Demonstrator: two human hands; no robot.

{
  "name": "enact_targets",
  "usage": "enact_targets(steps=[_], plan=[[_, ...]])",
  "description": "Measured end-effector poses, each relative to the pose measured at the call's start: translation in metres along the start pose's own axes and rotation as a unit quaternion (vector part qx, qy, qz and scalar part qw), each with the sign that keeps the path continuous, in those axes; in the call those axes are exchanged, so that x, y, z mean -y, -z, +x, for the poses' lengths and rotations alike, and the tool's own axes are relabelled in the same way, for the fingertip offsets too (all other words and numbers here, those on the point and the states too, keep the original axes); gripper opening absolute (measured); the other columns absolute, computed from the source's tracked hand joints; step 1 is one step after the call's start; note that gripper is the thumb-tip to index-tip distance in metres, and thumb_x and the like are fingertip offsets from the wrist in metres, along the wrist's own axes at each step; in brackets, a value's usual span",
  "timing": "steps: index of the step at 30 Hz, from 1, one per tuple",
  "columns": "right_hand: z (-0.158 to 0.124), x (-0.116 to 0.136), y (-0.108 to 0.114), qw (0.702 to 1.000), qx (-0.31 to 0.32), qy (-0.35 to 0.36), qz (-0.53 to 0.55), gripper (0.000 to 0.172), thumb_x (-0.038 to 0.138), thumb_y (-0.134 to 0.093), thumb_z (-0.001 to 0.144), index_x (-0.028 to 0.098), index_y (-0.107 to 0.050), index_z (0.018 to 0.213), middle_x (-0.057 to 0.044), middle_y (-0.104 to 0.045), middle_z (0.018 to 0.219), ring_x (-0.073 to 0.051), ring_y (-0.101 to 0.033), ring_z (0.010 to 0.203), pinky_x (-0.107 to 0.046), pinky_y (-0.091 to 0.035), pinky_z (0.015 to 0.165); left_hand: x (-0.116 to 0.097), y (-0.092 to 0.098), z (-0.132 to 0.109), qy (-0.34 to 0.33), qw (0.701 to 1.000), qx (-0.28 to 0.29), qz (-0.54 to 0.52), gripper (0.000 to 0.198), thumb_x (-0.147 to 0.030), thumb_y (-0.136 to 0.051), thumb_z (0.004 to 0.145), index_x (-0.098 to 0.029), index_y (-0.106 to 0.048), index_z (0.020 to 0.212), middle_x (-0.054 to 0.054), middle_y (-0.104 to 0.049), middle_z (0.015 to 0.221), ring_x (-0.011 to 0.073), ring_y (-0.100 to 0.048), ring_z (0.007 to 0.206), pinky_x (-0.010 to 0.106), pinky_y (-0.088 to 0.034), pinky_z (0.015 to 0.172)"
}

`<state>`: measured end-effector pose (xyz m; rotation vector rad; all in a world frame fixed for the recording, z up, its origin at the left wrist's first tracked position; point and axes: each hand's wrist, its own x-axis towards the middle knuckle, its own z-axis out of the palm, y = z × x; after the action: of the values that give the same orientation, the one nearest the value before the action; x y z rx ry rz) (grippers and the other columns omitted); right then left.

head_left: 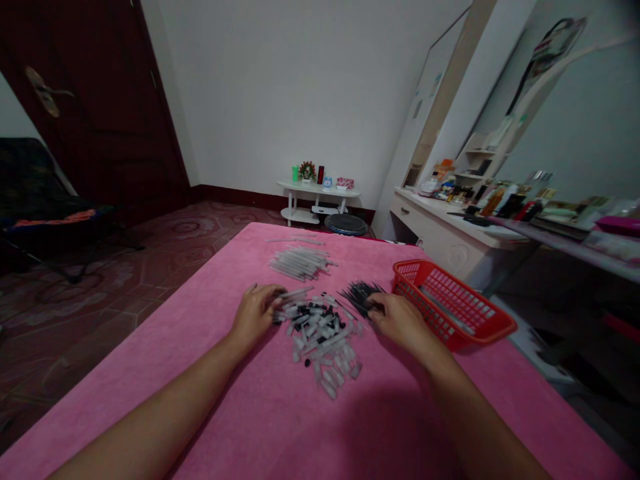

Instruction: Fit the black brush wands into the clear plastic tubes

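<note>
My left hand rests on the pink cloth, its fingers curled at the left edge of a heap of small clear caps and black parts; it seems to pinch a clear tube by its end. My right hand lies to the right of that heap, fingers closed over the near end of a bundle of thin black sticks. A second pile of clear tubes lies farther back on the cloth.
A red plastic basket with one tube in it stands just right of my right hand. A white dresser crowded with bottles is at the right. A small white side table, a dark door and a folding chair stand behind.
</note>
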<state>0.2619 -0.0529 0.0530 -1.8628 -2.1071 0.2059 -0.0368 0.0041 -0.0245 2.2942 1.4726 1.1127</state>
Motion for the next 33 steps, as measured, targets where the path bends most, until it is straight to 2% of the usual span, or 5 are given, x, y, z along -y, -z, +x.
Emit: enact_targets(steps=[4,13,20,27,33], plan=[[0.000,0.014,-0.003,0.994,-0.015,0.070,0.085,0.025,0.017,-0.053,0.075,0.019,-0.070,0.092,-0.004,-0.071,0.087,-0.017,-0.062,0.077,-0.024,-0.042,0.069,-0.004,0.000,-0.001,-0.012,1.000,0.002,-0.018,0.022,-0.027,-0.047,0.084,-0.023,-0.063,0.099,0.004,-0.069,0.102,0.0211,-0.060,0.099,0.049,-0.026,0.106],[-0.001,0.020,-0.007,0.993,-0.029,0.086,0.078,0.025,0.015,-0.053,0.075,0.020,-0.071,0.092,-0.005,-0.071,0.090,-0.019,-0.062,0.083,-0.026,-0.042,0.073,-0.006,-0.002,-0.002,-0.037,0.998,-0.011,-0.054,0.022,-0.028,-0.046,0.086,-0.021,-0.064,0.096,0.005,-0.068,0.096,0.0204,-0.060,0.094,0.039,-0.041,0.094],[0.000,0.018,-0.008,0.993,-0.031,0.089,0.076,0.025,0.015,-0.053,0.075,0.020,-0.071,0.092,-0.005,-0.070,0.089,-0.019,-0.062,0.084,-0.026,-0.042,0.075,-0.008,-0.001,-0.002,-0.029,0.997,-0.012,-0.071,0.022,-0.025,-0.047,0.085,-0.018,-0.064,0.096,0.007,-0.068,0.097,0.0205,-0.060,0.092,0.035,-0.045,0.086],[-0.003,0.023,-0.005,0.993,-0.039,0.100,0.042,0.025,0.015,-0.052,0.076,0.020,-0.071,0.091,-0.006,-0.069,0.092,-0.019,-0.061,0.087,-0.026,-0.041,0.077,-0.011,-0.001,-0.003,-0.057,0.998,0.014,-0.033,0.022,-0.027,-0.048,0.085,-0.022,-0.065,0.098,0.007,-0.069,0.097,0.0224,-0.059,0.096,0.047,-0.030,0.104],[-0.004,0.026,-0.001,0.992,-0.050,0.114,0.033,0.025,0.013,-0.052,0.077,0.020,-0.072,0.091,-0.005,-0.068,0.091,-0.019,-0.060,0.086,-0.026,-0.041,0.075,-0.021,0.002,-0.005,-0.088,0.996,0.023,-0.015,0.022,-0.023,-0.047,0.084,-0.023,-0.065,0.098,0.005,-0.068,0.095,0.0199,-0.060,0.092,0.048,-0.030,0.104]])
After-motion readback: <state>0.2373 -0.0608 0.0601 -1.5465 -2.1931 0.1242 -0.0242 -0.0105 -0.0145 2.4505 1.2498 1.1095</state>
